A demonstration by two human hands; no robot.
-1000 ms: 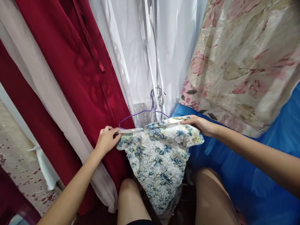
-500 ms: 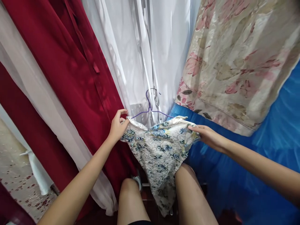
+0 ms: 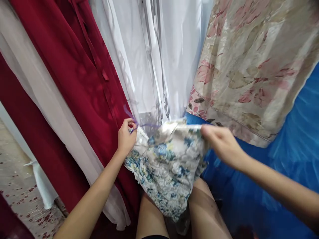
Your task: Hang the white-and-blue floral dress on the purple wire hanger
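Note:
A white garment with a blue floral print (image 3: 166, 166) hangs in front of my knees, blurred by motion. My left hand (image 3: 126, 136) is closed on its left shoulder together with the end of a thin purple wire hanger (image 3: 146, 125). The hanger's hook is hidden or too smeared to make out. On the right side, my right hand (image 3: 221, 143) pinches the garment's other shoulder. Both arms reach forward from the bottom corners.
A dark red dress (image 3: 82, 89) and a pale sheer cloth (image 3: 37, 99) hang at the left. White sheer fabric with ribbons (image 3: 159, 59) hangs straight ahead. A beige floral garment (image 3: 251, 63) hangs at the right over blue fabric (image 3: 274, 179). My bare knees (image 3: 174, 215) show below.
The garment has bunched up and shifted, and the hanger has tipped left so its hook no longer stands above the collar. My right hand moved up and in, now smeared by motion.

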